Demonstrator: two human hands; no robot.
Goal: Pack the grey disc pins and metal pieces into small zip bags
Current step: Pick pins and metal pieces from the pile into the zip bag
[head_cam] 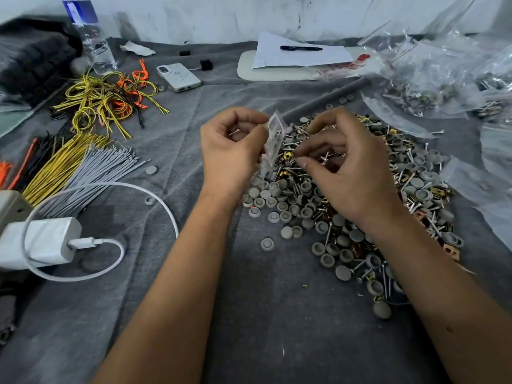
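The left hand [230, 151] holds a small zip bag [273, 142] by its edge, with the fingers curled round it and the thumb pinching it. The bag stands almost straight up, with its long side running from 12 o'clock down to 6 o'clock and its mouth at the top. A few small parts seem to sit inside it already, but the plastic is too shiny to tell what they are. The right hand [340, 164] is just to the 3 o'clock side of the bag, close to it but not touching it. Its fingers are bent and its thumb and first finger come together as if they pinch a little piece, but the piece is too small to see. Right under both hands lies the big pile of grey disc pins [279, 202] mixed with screws and shiny metal pieces [357, 249], spread on the grey cloth surface [194, 92]. The pile runs from the hands out to 4 o'clock, so the right hand is the nearer one for picking. I think the next move is a short trip from 3 o'clock toward 9 o'clock, up to the open top of the bag, to drop a piece in. The bag must stay upright or the parts may spill.
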